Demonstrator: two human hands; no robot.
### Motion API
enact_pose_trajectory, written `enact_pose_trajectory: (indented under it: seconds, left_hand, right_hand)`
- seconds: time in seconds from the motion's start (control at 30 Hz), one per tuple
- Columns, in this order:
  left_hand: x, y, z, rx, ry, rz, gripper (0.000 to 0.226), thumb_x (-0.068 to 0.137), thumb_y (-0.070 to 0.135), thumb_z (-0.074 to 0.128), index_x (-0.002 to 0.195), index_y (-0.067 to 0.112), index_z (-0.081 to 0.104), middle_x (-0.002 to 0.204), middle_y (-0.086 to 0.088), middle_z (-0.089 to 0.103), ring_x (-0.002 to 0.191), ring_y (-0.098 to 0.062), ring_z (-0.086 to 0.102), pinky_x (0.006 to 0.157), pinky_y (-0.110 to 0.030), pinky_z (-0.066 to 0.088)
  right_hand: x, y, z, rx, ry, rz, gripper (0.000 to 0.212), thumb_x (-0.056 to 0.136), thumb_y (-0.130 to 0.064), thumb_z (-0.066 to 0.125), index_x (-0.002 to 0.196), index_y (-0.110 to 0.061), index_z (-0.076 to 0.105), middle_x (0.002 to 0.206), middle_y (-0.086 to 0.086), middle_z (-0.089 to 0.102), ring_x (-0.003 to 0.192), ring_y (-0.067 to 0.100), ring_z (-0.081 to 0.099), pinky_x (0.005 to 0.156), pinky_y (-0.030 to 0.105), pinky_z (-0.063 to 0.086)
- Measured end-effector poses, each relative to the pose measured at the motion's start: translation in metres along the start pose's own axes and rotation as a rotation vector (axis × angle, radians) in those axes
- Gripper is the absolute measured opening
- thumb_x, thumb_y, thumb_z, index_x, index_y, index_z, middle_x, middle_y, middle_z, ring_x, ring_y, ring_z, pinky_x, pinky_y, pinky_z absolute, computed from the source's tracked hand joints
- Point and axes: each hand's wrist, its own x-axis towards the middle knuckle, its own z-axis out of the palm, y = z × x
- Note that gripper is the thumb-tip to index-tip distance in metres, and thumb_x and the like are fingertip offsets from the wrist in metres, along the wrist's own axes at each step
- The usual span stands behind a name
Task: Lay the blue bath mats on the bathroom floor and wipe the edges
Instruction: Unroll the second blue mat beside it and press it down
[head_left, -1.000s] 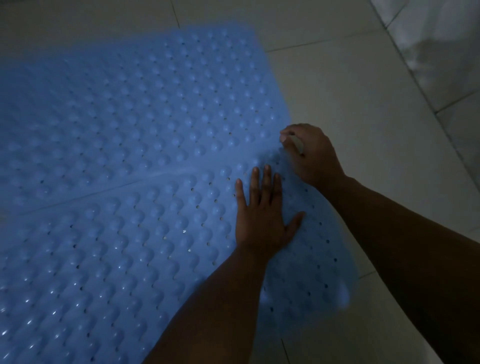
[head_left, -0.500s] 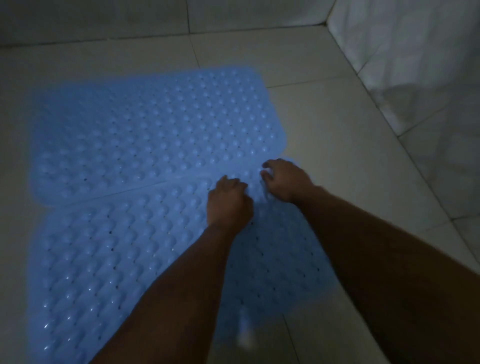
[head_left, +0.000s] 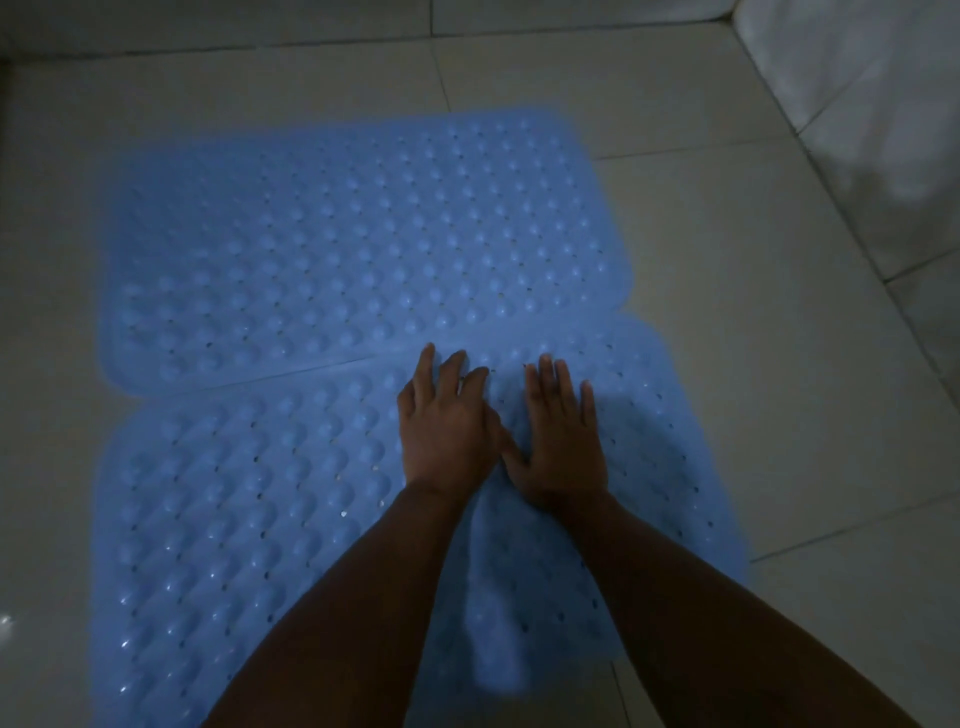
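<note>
Two blue rubbery bath mats with rounded corners lie flat on the pale tiled bathroom floor (head_left: 727, 291), filling the centre of the frame. Both are covered in rows of raised round bumps with small drain holes between them that glint in the dim light. The far blue bath mat (head_left: 337, 249) sits in the upper middle; the near blue bath mat (head_left: 234, 519) spreads across the lower middle, and their long edges meet along a slanted seam. Two bare hands rest side by side on the near mat just below that seam: the left hand (head_left: 447, 426) and the right hand (head_left: 563, 441) both lie palm down, fingers straight and slightly spread, thumbs touching. White wall tiles (head_left: 872, 104) rise at the upper right.
</note>
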Motion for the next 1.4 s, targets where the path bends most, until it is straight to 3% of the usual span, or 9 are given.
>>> enact_pose_trajectory:
  seconds: [0.3,0.43,0.5,0.6,0.67,0.83,1.03,1.2,1.4]
  left_hand:
    - [0.007,-0.006,0.009,0.006,-0.007,-0.049,0.045,0.086,0.029,0.059,0.131,0.023,0.061,0.152,-0.005,0.049,0.153,-0.035,0.024,0.112,-0.052,0.035]
    - [-0.002,-0.007,0.0,0.022,-0.034,-0.066,0.05,0.084,0.036,0.046,0.129,0.022,0.063,0.151,-0.006,0.051,0.152,-0.036,0.027,0.111,-0.053,0.036]
    - [-0.006,-0.005,-0.004,0.018,-0.036,-0.069,0.052,0.083,0.036,0.042,0.128,0.021,0.064,0.149,-0.006,0.053,0.151,-0.037,0.03,0.11,-0.052,0.037]
    - [-0.014,0.003,-0.006,0.019,-0.093,-0.062,0.05,0.086,0.032,0.05,0.133,0.02,0.061,0.152,-0.007,0.05,0.151,-0.037,0.028,0.112,-0.052,0.035]
    - [-0.018,0.012,-0.002,0.006,-0.158,-0.025,0.055,0.088,0.033,0.053,0.141,0.021,0.054,0.158,-0.009,0.042,0.154,-0.038,0.021,0.116,-0.054,0.031]
    - [-0.027,0.022,0.028,0.091,-0.323,0.16,0.079,0.095,0.059,0.018,0.162,0.019,0.019,0.171,-0.013,0.002,0.156,-0.038,-0.013,0.125,-0.059,0.001]
    - [-0.024,0.025,0.012,0.158,-0.126,0.233,0.09,0.097,0.073,0.024,0.163,0.013,0.012,0.17,-0.016,-0.005,0.157,-0.035,-0.012,0.124,-0.06,0.006]
    - [-0.024,0.04,-0.005,0.151,-0.106,0.251,0.096,0.094,0.079,0.023,0.163,0.013,0.013,0.171,-0.014,-0.007,0.157,-0.036,-0.013,0.123,-0.061,0.006]
    - [-0.047,0.017,-0.013,0.128,-0.311,0.153,0.118,0.076,0.095,0.024,0.164,0.018,0.004,0.17,-0.011,-0.018,0.154,-0.034,-0.024,0.124,-0.06,-0.005]
  right_hand:
    - [0.002,0.0,0.0,0.002,-0.065,0.016,0.095,0.093,-0.075,0.019,0.161,-0.01,0.007,0.17,0.01,0.0,0.157,0.023,-0.007,0.126,0.054,0.002]
    - [0.012,-0.002,-0.014,0.115,-0.17,0.07,0.099,0.088,-0.079,0.021,0.161,-0.013,0.014,0.17,0.008,0.004,0.157,0.024,0.0,0.126,0.053,0.003]
    - [0.03,-0.001,-0.031,0.175,-0.282,0.124,0.088,0.093,-0.076,0.029,0.158,-0.016,0.029,0.169,0.009,0.014,0.156,0.025,0.014,0.126,0.049,0.013]
    - [0.064,0.007,-0.074,0.327,-0.379,0.172,0.063,0.097,-0.066,0.042,0.132,-0.017,0.063,0.147,0.01,0.054,0.135,0.029,0.051,0.111,0.04,0.039]
    - [0.074,0.014,-0.095,0.449,-0.341,0.154,0.05,0.097,-0.059,0.05,0.121,-0.02,0.069,0.13,0.005,0.067,0.121,0.028,0.061,0.105,0.041,0.047]
    - [0.081,0.026,-0.1,0.418,-0.088,0.097,0.034,0.1,-0.048,0.052,0.097,-0.018,0.069,0.098,0.004,0.072,0.094,0.025,0.068,0.084,0.04,0.054]
    - [0.103,0.019,-0.121,0.394,0.196,-0.111,0.038,0.097,-0.047,0.048,0.093,-0.016,0.07,0.096,0.003,0.069,0.097,0.024,0.066,0.083,0.035,0.051]
    - [0.096,0.029,-0.125,0.284,0.399,-0.169,0.038,0.099,-0.042,0.049,0.1,-0.013,0.073,0.114,0.007,0.068,0.114,0.03,0.061,0.096,0.042,0.05]
    - [0.078,0.008,-0.1,0.37,0.236,-0.161,0.042,0.097,-0.044,0.049,0.101,-0.009,0.071,0.113,0.01,0.067,0.116,0.03,0.059,0.098,0.039,0.049]
